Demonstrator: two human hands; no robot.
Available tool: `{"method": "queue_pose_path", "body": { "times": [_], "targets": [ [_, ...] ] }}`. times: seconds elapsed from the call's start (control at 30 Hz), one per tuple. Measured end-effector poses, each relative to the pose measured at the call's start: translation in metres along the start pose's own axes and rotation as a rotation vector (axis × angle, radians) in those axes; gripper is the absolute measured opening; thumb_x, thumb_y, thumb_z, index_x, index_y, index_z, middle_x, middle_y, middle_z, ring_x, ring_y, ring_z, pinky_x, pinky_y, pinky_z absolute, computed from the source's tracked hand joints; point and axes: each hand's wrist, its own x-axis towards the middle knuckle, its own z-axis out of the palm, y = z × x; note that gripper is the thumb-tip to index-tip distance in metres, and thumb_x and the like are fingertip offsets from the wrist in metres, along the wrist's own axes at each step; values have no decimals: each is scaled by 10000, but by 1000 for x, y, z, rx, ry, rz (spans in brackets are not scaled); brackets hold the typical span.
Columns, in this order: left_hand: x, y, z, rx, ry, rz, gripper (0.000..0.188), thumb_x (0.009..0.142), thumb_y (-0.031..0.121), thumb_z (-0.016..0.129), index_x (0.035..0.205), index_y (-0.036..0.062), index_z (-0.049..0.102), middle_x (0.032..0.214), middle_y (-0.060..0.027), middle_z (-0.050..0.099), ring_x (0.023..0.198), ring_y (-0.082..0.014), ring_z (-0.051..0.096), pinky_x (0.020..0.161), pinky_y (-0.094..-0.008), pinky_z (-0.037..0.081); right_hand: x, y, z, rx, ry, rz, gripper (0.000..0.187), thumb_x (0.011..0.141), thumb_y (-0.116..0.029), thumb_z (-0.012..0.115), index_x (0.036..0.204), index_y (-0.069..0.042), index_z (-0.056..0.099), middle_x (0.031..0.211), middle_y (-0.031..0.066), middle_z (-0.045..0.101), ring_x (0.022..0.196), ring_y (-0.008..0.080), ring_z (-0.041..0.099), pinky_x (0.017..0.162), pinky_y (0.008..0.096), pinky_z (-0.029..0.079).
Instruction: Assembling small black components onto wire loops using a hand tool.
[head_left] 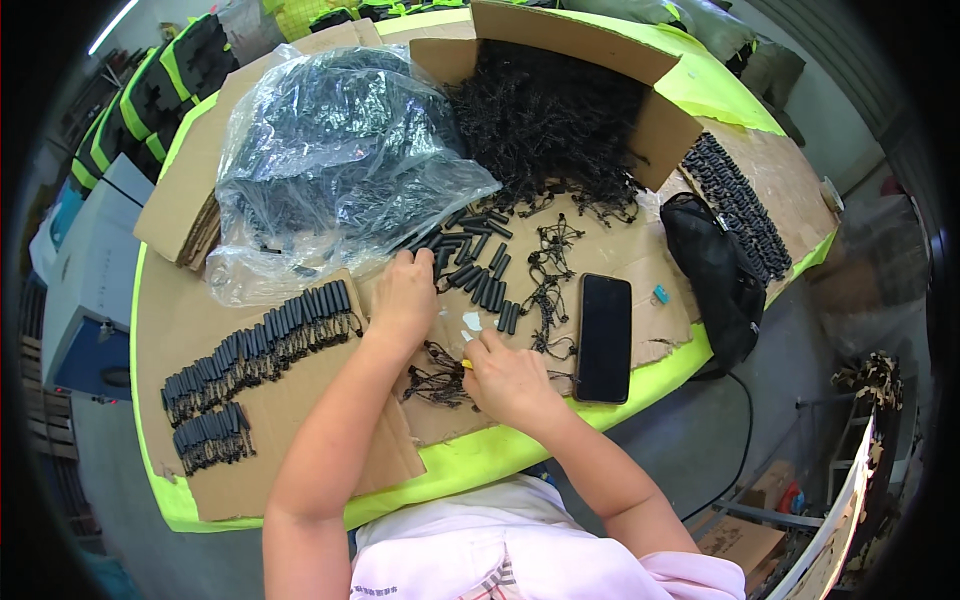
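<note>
Two bare hands are over sheets of brown cardboard (393, 410) on a table covered in bright yellow-green cloth (480, 440). The left hand (403, 302), at the middle of the frame, has its fingers curled close together at the near edge of a loose pile of short matte-black cylindrical tubes (480, 258); whether a tube is pinched in them, I cannot tell. The right hand (512, 382), lower and right of it, has its fingers drawn in narrowly around a small yellow object (467, 365), mostly hidden by the hand. Just left of that hand lies a tangle of thin black knotted cords (437, 380), and small white scraps (472, 321) lie above its fingertips.

At the lower left, a long slanting row of black tubes with cords attached (262, 345) lies above a shorter row of the same kind (213, 437). A crinkled clear plastic bag with dark contents (340, 160) fills the upper left, touching an open brown cardboard box (670, 135) heaped with black cords (550, 110). Right of the right hand lies a black smartphone, screen dark (604, 338), with a small turquoise block (661, 294) and a black fabric pouch (712, 275) beyond it.
</note>
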Motion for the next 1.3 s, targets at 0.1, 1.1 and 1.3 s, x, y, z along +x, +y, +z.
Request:
{"method": "queue_pose_path", "body": {
  "times": [0.1,1.1,1.3],
  "targets": [
    [-8,6,-10,-11,-10,-5,193,753,21,507,943,31,540,895,-169,540,834,-354,561,709,-439,461,-1,0,-1,-7,-23,-13,149,735,-131,586,829,-37,519,878,129,509,639,351,586,545,438,474],
    [-124,25,-56,-1801,17,-502,260,821,67,596,1063,17,515,771,-14,510,634,-78,515,535,-210,473,-29,-30,5,962,294,-58,188,788,-33,620,963,16,573,767,104,635,516,130,560,455,240,437],
    [-127,28,-54,-1789,89,-510,265,817,74,607,1060,16,517,782,-15,509,627,-74,508,538,-207,475,-27,-35,0,374,524,-272,169,675,20,665,797,-27,559,586,75,545,472,190,549,428,271,418]
  ]
}}
